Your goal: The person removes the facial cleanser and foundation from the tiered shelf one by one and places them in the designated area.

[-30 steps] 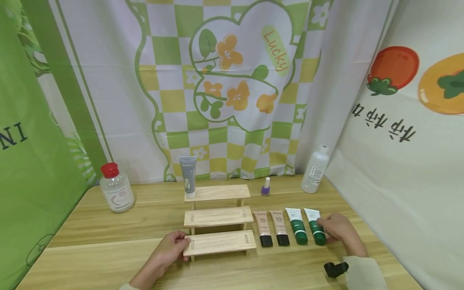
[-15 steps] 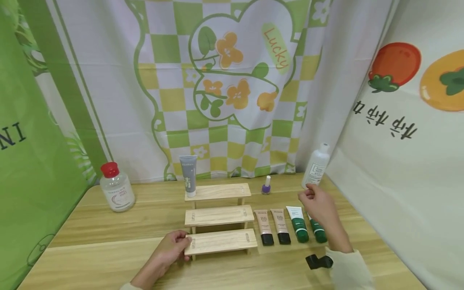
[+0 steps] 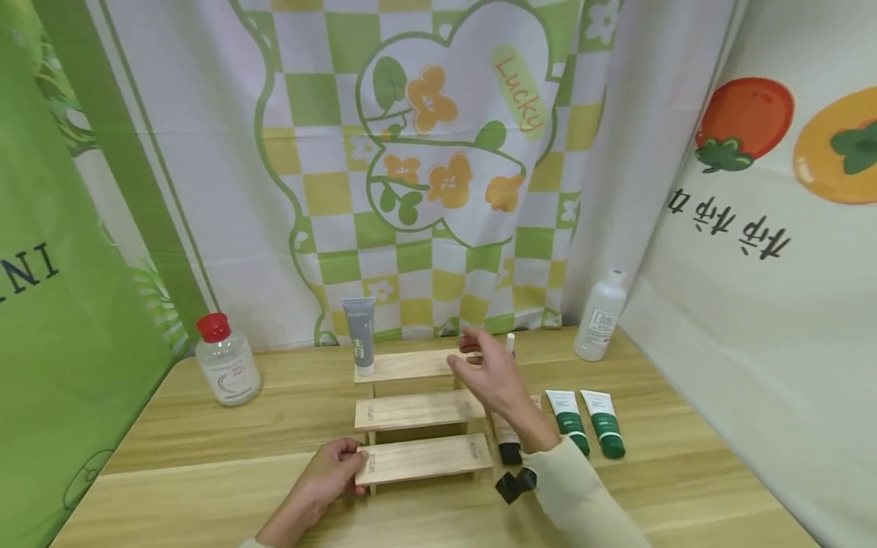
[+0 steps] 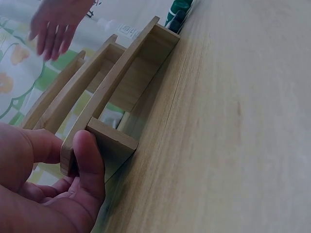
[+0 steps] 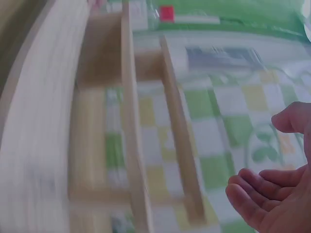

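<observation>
A three-step wooden rack (image 3: pixel 425 459) stands at mid-table. My left hand (image 3: pixel 330 478) pinches the left end of its lowest step; the left wrist view shows thumb and fingers (image 4: pixel 90 160) on the board's corner. Above the right end of the top step hovers my right hand (image 3: pixel 489 371), holding nothing, its fingers loosely bent and apart from the thumb in the right wrist view. A grey-blue tube (image 3: pixel 360 336) stands upright on the top step's left end. Behind the right hand, a nail polish bottle (image 3: pixel 510 342) is mostly hidden.
Two green-and-white tubes (image 3: pixel 569 421) lie right of the rack. A beige BB cream tube (image 3: pixel 508 438) lies partly under the right forearm. A clear red-capped bottle (image 3: pixel 228 365) stands at left, a white bottle (image 3: pixel 600 316) at back right. Curtains enclose the table.
My right hand has moved from the rightmost green tube up and then left to above the rack's top step. The left hand keeps its grip on the lowest step.
</observation>
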Tool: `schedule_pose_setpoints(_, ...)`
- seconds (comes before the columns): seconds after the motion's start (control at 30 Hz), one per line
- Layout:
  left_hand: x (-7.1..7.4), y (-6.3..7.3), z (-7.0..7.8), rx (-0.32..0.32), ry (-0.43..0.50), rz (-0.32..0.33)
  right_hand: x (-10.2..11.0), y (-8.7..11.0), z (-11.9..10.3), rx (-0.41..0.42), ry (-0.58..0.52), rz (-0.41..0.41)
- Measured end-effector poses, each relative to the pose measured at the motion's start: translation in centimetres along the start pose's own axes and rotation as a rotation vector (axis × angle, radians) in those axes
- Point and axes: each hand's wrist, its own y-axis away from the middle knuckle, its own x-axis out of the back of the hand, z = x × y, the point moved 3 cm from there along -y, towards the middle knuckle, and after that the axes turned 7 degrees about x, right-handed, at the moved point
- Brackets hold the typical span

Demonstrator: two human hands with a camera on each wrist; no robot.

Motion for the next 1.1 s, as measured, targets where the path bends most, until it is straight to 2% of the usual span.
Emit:
schedule_pose_setpoints(0.13, -0.1, 0.0, 0.0, 0.004, 0.000, 0.016, -3.5, -1.2, -0.3, 0.016, -0.084, -0.085)
schedule_pose_setpoints(0.33, 0.1, 0.3, 0.2, 0.010, -0.009, 0.010, -7.6, -2.7, -1.0, 0.021, -0.114, -0.178)
schedule_pose_setpoints(0.5, 0.2, 0.3, 0.2, 0.008, -0.008, -0.003, -9.8, -3.7, -2.2, 0.024, -0.110, -0.193)
schedule_pose_setpoints(0.77, -0.1, 0.1, -0.1, 0.020, -0.002, 0.010, -11.8, -4.0, -2.9, 0.049, -0.065, -0.172)
schedule_pose_setpoints(1.1, 0.0, -0.1, 0.1, 0.015, 0.004, 0.019, -12.1, -4.0, -3.0, 0.033, -0.044, -0.114)
